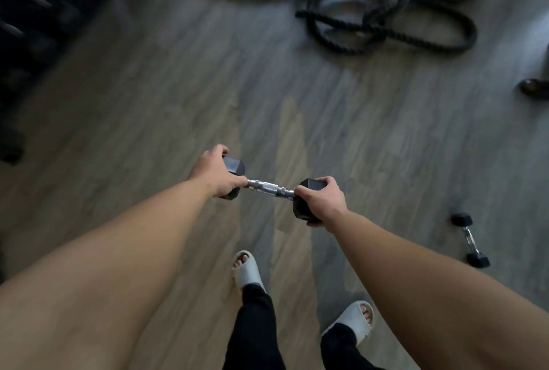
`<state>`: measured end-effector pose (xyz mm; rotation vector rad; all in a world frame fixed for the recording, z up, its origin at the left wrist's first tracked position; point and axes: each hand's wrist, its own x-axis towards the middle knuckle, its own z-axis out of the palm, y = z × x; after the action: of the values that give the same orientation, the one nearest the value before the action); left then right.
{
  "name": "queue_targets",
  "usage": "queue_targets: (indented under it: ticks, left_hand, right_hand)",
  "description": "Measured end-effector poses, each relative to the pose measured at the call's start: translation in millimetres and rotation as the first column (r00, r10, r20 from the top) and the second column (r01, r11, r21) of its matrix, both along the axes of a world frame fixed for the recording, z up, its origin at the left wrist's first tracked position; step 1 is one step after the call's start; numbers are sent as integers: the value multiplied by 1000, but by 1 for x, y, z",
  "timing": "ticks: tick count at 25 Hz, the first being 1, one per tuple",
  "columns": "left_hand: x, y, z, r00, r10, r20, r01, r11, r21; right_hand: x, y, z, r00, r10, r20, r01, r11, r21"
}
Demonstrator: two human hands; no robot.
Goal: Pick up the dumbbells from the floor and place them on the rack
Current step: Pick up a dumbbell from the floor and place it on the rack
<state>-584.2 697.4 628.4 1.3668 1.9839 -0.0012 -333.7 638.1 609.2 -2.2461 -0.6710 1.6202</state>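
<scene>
A black hexagonal-headed dumbbell with a knurled chrome handle is held off the grey wood-plank floor, out in front of the body and roughly level. The left hand is closed around one rubber head, and the right hand is closed around the other, so that the bare metal handle is left showing between them. Below, two feet in pale slide sandals are planted on the planks, one ahead of the other. A second, smaller black hex dumbbell is left lying on the floor near its right edge, well apart from the hands. A thick black battle rope is heaped in loose coils toward the far right corner of the floor. At the far left edge a dark, blurred frame can be made out (probably the rack, though its shelves cannot be told through the blur). As a judgement, the lift of this dumbbell is done and the carry to the rack is in hand; the placing has not been made, and at least the one small dumbbell is left to be fetched. How many dumbbells are already racked cannot be told.
</scene>
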Motion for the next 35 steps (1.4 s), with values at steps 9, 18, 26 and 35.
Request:
queue_targets:
  ticks: [9, 18, 26, 35]
  left_hand:
    - [-193, 36, 186, 995, 86, -55, -74, 978, 193]
    - [-358, 56, 250, 967, 228, -117, -203, 960, 192]
    - [-492, 123, 243, 922, 364, -128, -334, 919, 211]
    - [-703, 219, 250, 922, 365, -131, -326, 912, 248]
  right_hand:
    - [-189, 75, 155, 993, 93, -69, -77, 975, 208]
    - [-367, 133, 186, 951, 241, -195, -198, 956, 216]
    - [-514, 249, 172, 892, 398, -216, -357, 911, 204]
    - [-721, 354, 196, 886, 419, -201, -381, 902, 202]
